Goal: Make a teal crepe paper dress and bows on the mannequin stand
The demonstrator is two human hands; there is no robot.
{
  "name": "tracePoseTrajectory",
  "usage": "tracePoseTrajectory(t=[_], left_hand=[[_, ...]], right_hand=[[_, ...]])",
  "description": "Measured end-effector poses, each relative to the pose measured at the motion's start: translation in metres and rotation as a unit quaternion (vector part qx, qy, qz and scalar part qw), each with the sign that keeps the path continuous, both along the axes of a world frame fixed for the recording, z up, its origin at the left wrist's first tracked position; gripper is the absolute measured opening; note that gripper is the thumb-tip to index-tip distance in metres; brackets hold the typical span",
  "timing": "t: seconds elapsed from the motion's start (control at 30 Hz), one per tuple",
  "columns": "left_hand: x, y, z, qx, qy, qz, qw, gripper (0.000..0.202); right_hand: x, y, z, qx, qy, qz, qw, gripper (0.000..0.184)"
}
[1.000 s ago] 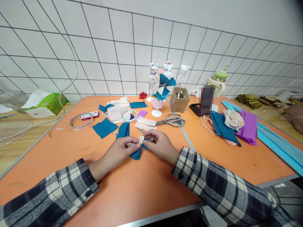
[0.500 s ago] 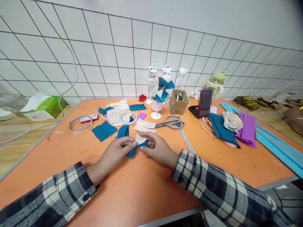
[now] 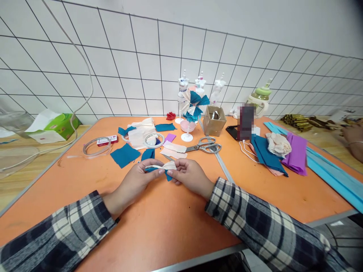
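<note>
My left hand (image 3: pixel 141 180) and my right hand (image 3: pixel 187 175) meet over the middle of the orange table (image 3: pixel 159 223). Together they pinch a small pleated bundle of cream and teal crepe paper (image 3: pixel 163 167), held a little above the tabletop. Both hands have their fingers closed on it, thumbs on top. Teal paper squares (image 3: pixel 125 154) lie just beyond my left hand. Scissors (image 3: pixel 205 145) lie beyond my right hand.
Tape rings (image 3: pixel 96 146) (image 3: pixel 154 140), cream paper scraps (image 3: pixel 174 149), small mannequin stands with a paper fan skirt (image 3: pixel 193 104), a cardboard box (image 3: pixel 214 120), a phone on a stand (image 3: pixel 246 122), purple and teal paper sheets (image 3: pixel 295 153), a tissue box (image 3: pixel 51 126). Another person's hand (image 3: pixel 353 136) at far right.
The paper bundle has been spread sideways between my hands and raised slightly; before it hung bunched, with teal ends drooping to the table.
</note>
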State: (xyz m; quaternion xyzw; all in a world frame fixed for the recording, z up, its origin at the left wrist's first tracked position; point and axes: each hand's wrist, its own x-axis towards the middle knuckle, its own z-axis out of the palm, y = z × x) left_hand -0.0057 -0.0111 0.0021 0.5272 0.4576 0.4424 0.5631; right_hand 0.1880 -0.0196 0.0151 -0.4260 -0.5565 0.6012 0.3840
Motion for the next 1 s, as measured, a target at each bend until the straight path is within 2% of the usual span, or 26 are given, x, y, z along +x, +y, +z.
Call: tracePoseTrajectory(t=[0.07, 0.17, 0.23, 0.33, 0.43, 0.57, 0.67, 0.73, 0.87, 0.93, 1.0], left_hand=[[0.000, -0.001, 0.003, 0.009, 0.005, 0.003, 1.000, 0.035], [0.000, -0.003, 0.010, 0.029, 0.060, -0.011, 0.998, 0.036], [0.002, -0.005, 0.015, 0.046, 0.103, -0.017, 0.993, 0.039], [0.005, -0.007, 0.018, 0.064, 0.140, -0.034, 0.987, 0.043], [0.007, -0.008, 0.016, 0.072, 0.156, -0.064, 0.983, 0.044], [0.007, -0.009, 0.017, 0.078, 0.157, -0.052, 0.983, 0.044], [0.006, -0.010, 0.021, 0.073, 0.153, -0.015, 0.985, 0.042], [0.006, -0.010, 0.023, 0.069, 0.139, 0.004, 0.988, 0.043], [0.005, -0.009, 0.020, 0.060, 0.088, 0.033, 0.994, 0.046], [0.005, -0.008, 0.018, 0.052, 0.071, 0.033, 0.996, 0.047], [0.004, -0.008, 0.016, 0.046, 0.065, 0.018, 0.997, 0.047]], right_hand=[[0.000, -0.001, 0.000, 0.011, 0.007, 0.013, 1.000, 0.030], [-0.001, -0.002, 0.001, 0.077, 0.010, -0.032, 0.996, 0.031], [0.000, -0.002, 0.003, 0.113, -0.031, -0.062, 0.991, 0.026], [0.000, -0.003, 0.006, 0.133, -0.094, -0.071, 0.984, 0.014], [0.000, -0.004, 0.006, 0.136, -0.080, -0.069, 0.985, 0.013], [-0.001, -0.003, 0.001, 0.124, -0.017, -0.029, 0.992, 0.017], [-0.001, -0.002, -0.001, 0.099, -0.026, -0.010, 0.995, 0.020], [-0.001, -0.002, -0.001, 0.081, -0.037, -0.012, 0.996, 0.021], [-0.002, -0.005, 0.005, 0.029, 0.028, 0.018, 0.999, 0.034], [-0.003, -0.006, 0.006, 0.016, 0.036, 0.023, 0.999, 0.037], [-0.003, -0.005, 0.005, 0.017, 0.028, 0.010, 0.999, 0.030]])
